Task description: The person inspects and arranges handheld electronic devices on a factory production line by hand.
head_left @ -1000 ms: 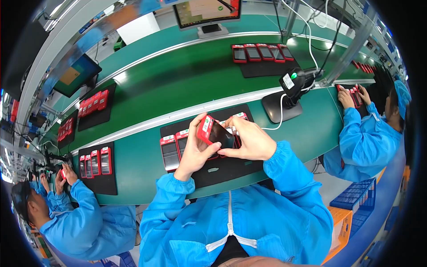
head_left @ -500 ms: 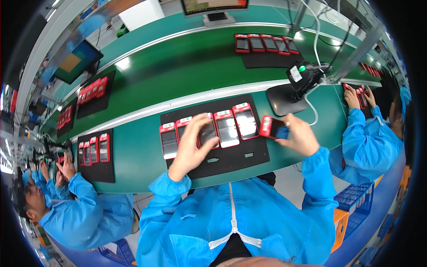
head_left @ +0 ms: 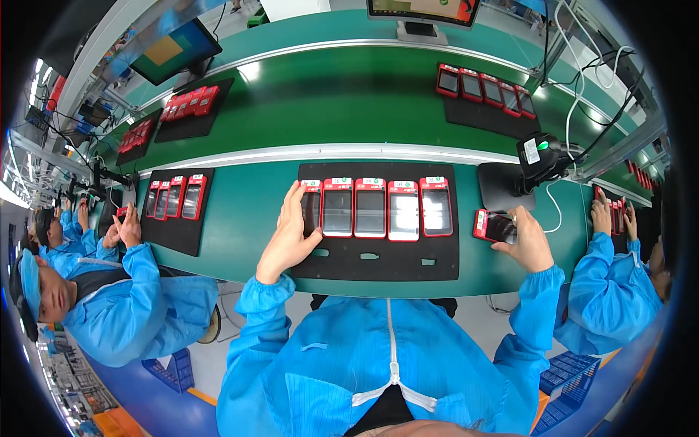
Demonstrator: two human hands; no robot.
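Observation:
A black tray (head_left: 378, 258) lies on the green bench in front of me with several red-framed phones (head_left: 371, 207) side by side in a row. My left hand (head_left: 290, 234) rests on the leftmost phone of that row, fingers spread over its screen. My right hand (head_left: 523, 239) is out to the right of the tray and holds a single red phone (head_left: 492, 226) under a black scanner on a stand (head_left: 537, 156). Both arms wear blue sleeves.
A green conveyor (head_left: 349, 95) behind the bench carries other black trays of red phones (head_left: 484, 87). A person in blue (head_left: 109, 291) works at my left over another tray (head_left: 175, 207), and another person (head_left: 615, 277) at my right. Monitors (head_left: 175, 47) stand at the back.
My hands came apart. The right hand carried one red phone from in front of me out to the right, under the scanner. The left hand dropped onto the tray's leftmost phone.

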